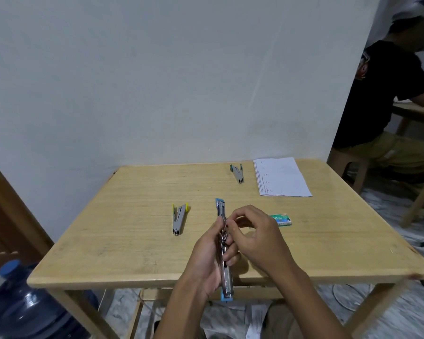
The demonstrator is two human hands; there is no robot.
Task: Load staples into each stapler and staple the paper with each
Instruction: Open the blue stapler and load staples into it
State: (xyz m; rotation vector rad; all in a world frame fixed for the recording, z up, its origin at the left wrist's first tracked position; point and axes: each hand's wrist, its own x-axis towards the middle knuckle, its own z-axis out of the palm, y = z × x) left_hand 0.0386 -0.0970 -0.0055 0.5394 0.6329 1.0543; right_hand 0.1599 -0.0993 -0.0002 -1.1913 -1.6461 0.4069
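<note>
Left hand (pixel 207 261) raised, palm turned inward, fingers (pixel 230 255) curled closed in a grip, right hand (pixel 255 237) close beside it, fingertips pinched together, both forearms angled inward

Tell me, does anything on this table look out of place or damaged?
Nothing much. The yellow stapler and green stapler lie apart, jaws spread open. The paper sits flat, far right. The table shows a chipped near-right corner. Both hands work the blue stapler.
</note>
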